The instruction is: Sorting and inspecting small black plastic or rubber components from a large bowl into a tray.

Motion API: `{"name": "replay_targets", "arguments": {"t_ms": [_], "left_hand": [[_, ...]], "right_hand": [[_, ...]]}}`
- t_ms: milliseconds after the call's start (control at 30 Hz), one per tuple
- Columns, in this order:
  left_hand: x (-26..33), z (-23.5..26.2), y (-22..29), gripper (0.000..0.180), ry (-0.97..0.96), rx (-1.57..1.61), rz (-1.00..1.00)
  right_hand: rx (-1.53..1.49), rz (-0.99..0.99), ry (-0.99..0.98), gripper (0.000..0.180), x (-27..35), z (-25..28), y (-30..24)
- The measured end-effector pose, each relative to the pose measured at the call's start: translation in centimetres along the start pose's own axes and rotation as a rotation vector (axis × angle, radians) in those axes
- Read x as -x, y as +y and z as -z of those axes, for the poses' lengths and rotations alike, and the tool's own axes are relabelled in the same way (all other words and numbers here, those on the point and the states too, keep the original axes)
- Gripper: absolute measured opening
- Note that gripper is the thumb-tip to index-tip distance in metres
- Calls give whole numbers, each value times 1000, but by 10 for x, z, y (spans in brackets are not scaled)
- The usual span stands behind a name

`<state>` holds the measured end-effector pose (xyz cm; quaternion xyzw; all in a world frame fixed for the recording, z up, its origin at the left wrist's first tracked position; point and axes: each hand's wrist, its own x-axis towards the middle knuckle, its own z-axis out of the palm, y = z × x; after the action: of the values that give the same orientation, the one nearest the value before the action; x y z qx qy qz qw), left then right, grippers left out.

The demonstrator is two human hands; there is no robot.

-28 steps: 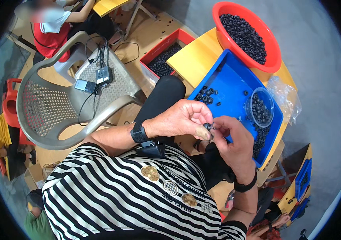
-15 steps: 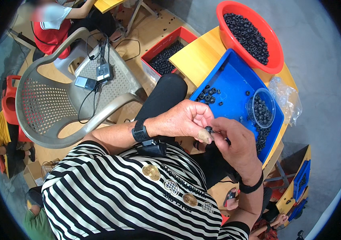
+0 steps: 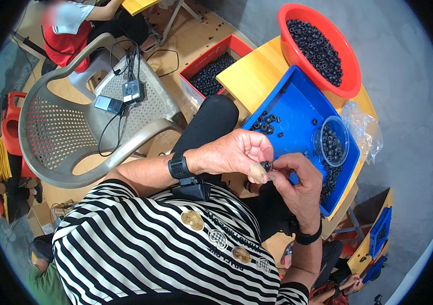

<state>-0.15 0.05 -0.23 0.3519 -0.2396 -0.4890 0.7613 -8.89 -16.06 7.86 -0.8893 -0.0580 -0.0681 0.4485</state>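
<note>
Hardly anything's moved since a second ago: left hand (image 3: pixel 229 152) and right hand (image 3: pixel 295 183) still pinch one small black ring (image 3: pixel 266 165) together, blue tray (image 3: pixel 298 109) just beyond.

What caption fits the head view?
Both hands, left hand and right hand, pinch a small black ring above a blue tray.

1. The blue tray (image 3: pixel 298 109) looks like smooth, slightly glossy plastic.
2. Beyond the tray, the red basin (image 3: pixel 351 76) is glossy plastic too.
3. The small black rings (image 3: pixel 267 123) lying in the tray appear matt, rubber-like.
4. The clear cup (image 3: pixel 331 146) in the tray is transparent plastic.
5. Under the tray, the yellow tabletop (image 3: pixel 252 76) looks smooth, like painted wood.
6. Left of the tray, the beige chair (image 3: pixel 74 132) is matt perforated plastic.
</note>
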Motion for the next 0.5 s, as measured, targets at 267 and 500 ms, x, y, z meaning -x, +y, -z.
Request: {"name": "replay_targets", "arguments": {"t_ms": [267,500], "left_hand": [[3,8,4,23,-95,389,72],[0,13,-3,26,-257,621,-12]], "right_hand": [[-116,9,119,19,3,-3,5],[-114,38,115,19,-2,-7,1]]}}
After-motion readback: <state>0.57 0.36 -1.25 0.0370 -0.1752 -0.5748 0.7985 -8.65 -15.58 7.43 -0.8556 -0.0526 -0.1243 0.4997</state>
